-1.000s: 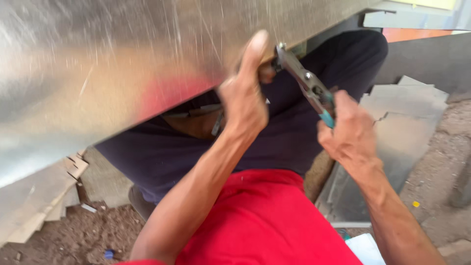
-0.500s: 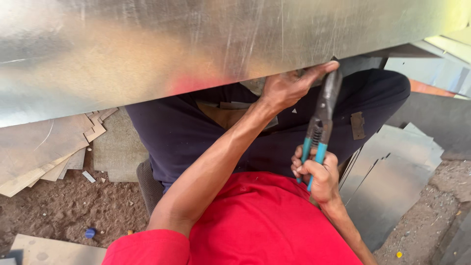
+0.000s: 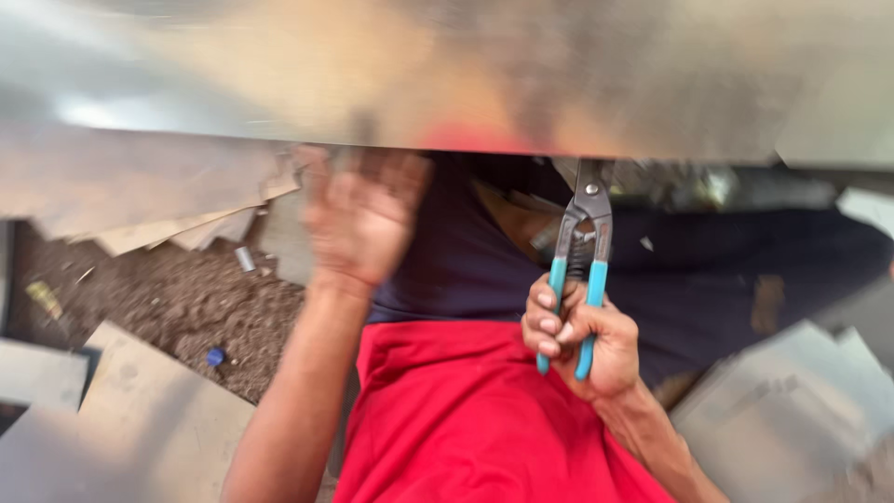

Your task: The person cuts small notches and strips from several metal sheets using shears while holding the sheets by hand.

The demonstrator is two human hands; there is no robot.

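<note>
The pliers (image 3: 579,270) are gripped by the right hand (image 3: 582,340); the left hand (image 3: 363,219) is blurred, seemingly open — fingers could be cut on the metal sheet (image 3: 447,74) edge.

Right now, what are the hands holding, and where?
The right hand holds the snips by their blue handles. The left hand is blurred under the metal sheet; it seems empty.

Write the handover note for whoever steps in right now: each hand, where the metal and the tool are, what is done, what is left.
Left hand: blurred, open, raised beside the lower edge of the metal sheet; contact cannot be told.
Right hand: closed on the blue handles of the snips, nose pointing up at the sheet's edge.
The sheet spans the top of the view, over the lap.
Done: no cut visible in the edge.
Left: bring the snips to the edge, steady the sheet.
</note>
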